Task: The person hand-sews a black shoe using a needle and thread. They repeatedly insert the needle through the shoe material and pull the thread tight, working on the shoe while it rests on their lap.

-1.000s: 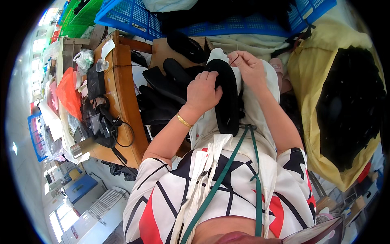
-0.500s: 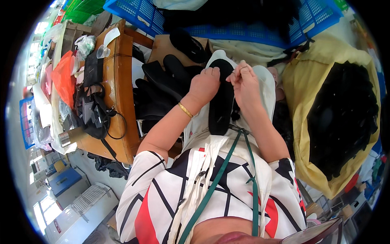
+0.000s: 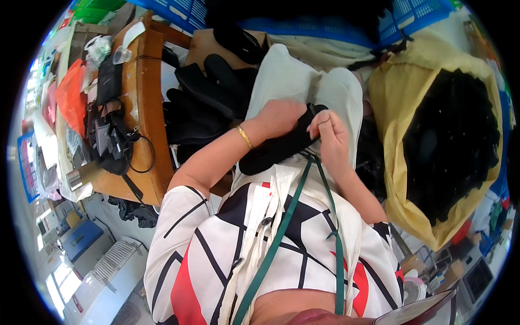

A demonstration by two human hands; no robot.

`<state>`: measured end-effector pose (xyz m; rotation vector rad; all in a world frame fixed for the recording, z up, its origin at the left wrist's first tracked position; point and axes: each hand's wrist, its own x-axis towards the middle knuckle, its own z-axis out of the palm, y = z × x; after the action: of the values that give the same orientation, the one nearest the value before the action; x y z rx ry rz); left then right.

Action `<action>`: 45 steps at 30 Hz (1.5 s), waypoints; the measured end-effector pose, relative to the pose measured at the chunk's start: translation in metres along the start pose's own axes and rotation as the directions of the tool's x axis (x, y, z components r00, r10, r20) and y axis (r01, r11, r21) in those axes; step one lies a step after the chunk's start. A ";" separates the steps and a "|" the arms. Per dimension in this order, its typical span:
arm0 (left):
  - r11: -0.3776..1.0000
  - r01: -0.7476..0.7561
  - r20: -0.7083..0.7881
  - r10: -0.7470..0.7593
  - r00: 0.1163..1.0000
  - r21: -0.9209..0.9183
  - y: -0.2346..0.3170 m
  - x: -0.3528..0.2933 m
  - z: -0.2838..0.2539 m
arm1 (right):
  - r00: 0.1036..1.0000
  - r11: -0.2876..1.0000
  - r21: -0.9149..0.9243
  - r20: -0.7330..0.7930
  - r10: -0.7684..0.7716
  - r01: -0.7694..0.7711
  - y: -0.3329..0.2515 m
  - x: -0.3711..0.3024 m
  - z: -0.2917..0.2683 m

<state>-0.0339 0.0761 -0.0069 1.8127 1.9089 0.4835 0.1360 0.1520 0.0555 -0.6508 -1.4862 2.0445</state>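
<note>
A long black shoe (image 3: 284, 142) lies slantwise across my lap, over a pale apron (image 3: 284, 76). My left hand (image 3: 281, 116), with a gold bangle at its wrist, is closed on the shoe's upper side; its fingertips are partly hidden. Close by, at the shoe's far right end, my right hand (image 3: 329, 130) has its fingers curled and the thumb pressed against them. Whatever it pinches is too small to make out. Green apron ties hang down near the shoe.
Several black shoes (image 3: 208, 89) are piled left of my lap, with another on a cardboard box (image 3: 201, 47). A wooden table (image 3: 149, 108) stands farther left. A yellow sack (image 3: 392, 116) of black pieces stands at right; a blue crate (image 3: 420, 24) lies ahead.
The shoe has swung from lengthwise to slanting across my lap. Both hands have come nearer my body, and the view has shifted slightly.
</note>
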 end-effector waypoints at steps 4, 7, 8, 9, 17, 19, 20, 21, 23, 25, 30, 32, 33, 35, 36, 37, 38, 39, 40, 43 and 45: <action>0.978 -0.052 -0.098 0.033 0.995 -0.200 0.005 0.001 -0.014 | 0.968 0.860 -0.488 -0.103 -0.228 0.150 -0.013 0.006 -0.030; 0.964 0.094 -0.154 -0.135 0.979 -0.249 0.018 0.009 -0.040 | 0.917 0.692 -0.657 -0.002 -0.399 0.300 -0.019 0.010 -0.036; 0.944 0.209 -0.099 -0.241 0.966 -0.257 0.024 0.010 -0.044 | 0.894 0.635 -0.685 0.055 -0.445 0.358 -0.019 0.010 -0.037; 0.911 0.261 0.021 -0.268 0.963 -0.320 0.029 0.012 -0.041 | 0.880 0.601 -0.693 0.103 -0.464 0.398 -0.020 0.010 -0.034; 0.644 0.505 0.364 -0.352 0.862 -0.575 0.032 0.005 -0.017 | 0.956 0.565 -0.784 0.119 -0.270 0.257 -0.028 -0.014 -0.073; 0.577 0.535 0.381 -0.376 0.845 -0.617 0.028 -0.002 -0.020 | 0.979 0.738 -0.647 -0.181 0.097 -0.193 -0.021 -0.027 -0.119; 0.568 0.534 0.377 -0.378 0.845 -0.626 0.026 -0.007 -0.018 | 0.951 0.835 -0.467 -0.242 0.194 -0.289 -0.026 -0.025 -0.126; 0.558 0.533 0.373 -0.382 0.845 -0.636 0.025 -0.010 -0.017 | 0.940 0.807 -0.497 -0.278 0.200 -0.319 -0.027 -0.023 -0.128; 0.563 0.496 0.320 -0.386 0.865 -0.661 0.028 -0.012 -0.014 | 0.937 0.807 -0.494 -0.286 0.200 -0.323 -0.026 -0.020 -0.124; 0.585 0.476 0.288 -0.389 0.875 -0.657 0.031 -0.012 -0.012 | 0.975 0.821 -0.527 -0.147 0.166 -0.219 -0.019 -0.011 -0.101; 0.647 0.465 0.259 -0.392 0.883 -0.605 0.037 -0.011 -0.019 | 0.976 0.487 -0.848 0.217 -0.037 0.207 -0.006 0.021 -0.052; 0.663 0.437 0.247 -0.366 0.897 -0.608 0.035 -0.012 -0.020 | 0.955 0.368 -0.885 0.292 -0.043 0.287 -0.001 0.029 -0.048; 0.671 0.423 0.240 -0.352 0.905 -0.609 0.034 -0.011 -0.021 | 0.947 0.348 -0.883 0.317 -0.050 0.314 0.002 0.032 -0.048; 0.683 0.349 0.187 -0.302 0.935 -0.641 0.027 -0.011 -0.017 | 0.938 0.346 -0.875 0.345 -0.043 0.338 0.006 0.036 -0.048; 0.688 0.311 0.159 -0.277 0.948 -0.656 0.022 -0.012 -0.013 | 0.937 0.365 -0.869 0.349 -0.031 0.336 0.007 0.037 -0.048; 0.670 0.295 0.145 -0.271 0.951 -0.681 0.015 -0.012 -0.007 | 0.936 0.382 -0.862 0.352 -0.019 0.332 0.008 0.038 -0.049; 0.652 0.278 0.131 -0.265 0.955 -0.705 0.009 -0.011 -0.003 | 0.942 0.428 -0.851 0.336 0.001 0.303 0.011 0.038 -0.050; 0.634 0.260 0.117 -0.258 0.959 -0.728 0.005 -0.011 0.000 | 0.947 0.472 -0.838 0.319 0.020 0.272 0.014 0.038 -0.052; 0.575 0.292 0.166 -0.263 0.950 -0.764 0.003 -0.012 0.004 | 0.952 0.514 -0.824 0.303 0.041 0.240 0.018 0.037 -0.053; 0.439 0.390 0.289 -0.280 0.915 -0.809 0.006 -0.010 0.004 | 0.969 0.658 -0.740 0.240 0.063 0.140 0.030 0.032 -0.052; 0.417 0.455 0.345 -0.315 0.884 -0.787 0.007 -0.009 0.009 | 0.964 0.645 -0.741 0.265 0.031 0.184 0.031 0.029 -0.042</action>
<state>-0.0229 0.0673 -0.0097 0.6784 1.4591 0.8936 0.1382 0.1928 0.0118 -0.6100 -2.5285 1.3860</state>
